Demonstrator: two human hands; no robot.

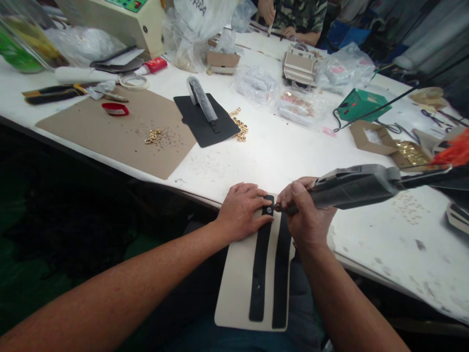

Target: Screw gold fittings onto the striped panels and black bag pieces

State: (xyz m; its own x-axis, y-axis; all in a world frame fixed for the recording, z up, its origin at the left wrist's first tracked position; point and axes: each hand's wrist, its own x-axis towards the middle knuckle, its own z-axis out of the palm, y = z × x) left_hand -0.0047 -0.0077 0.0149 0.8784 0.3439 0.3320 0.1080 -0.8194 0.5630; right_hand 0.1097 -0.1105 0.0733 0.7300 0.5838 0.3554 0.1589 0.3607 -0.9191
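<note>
My right hand (308, 215) is wrapped around the front of a dark electric screwdriver (357, 187), which points left. Its tip is at or close to a small metal screw head (269, 210) near the upper end of a black strap. Fingers apart, my left hand (244, 210) lies over the upper part of a beige panel (236, 288). Its thumb and forefinger are on either side of the screw head. Two black straps (259, 274) run lengthwise on the panel, which lies across my lap against the table edge.
On the white table (286, 156) are a brown board (139, 151) with gold clasps (154, 136), a black panel with a wrapped handle (205, 107), pliers (54, 93), plastic bags (256, 83), a green box (361, 104) and cardboard boxes (370, 137). A co-worker's hands (289, 32) are opposite.
</note>
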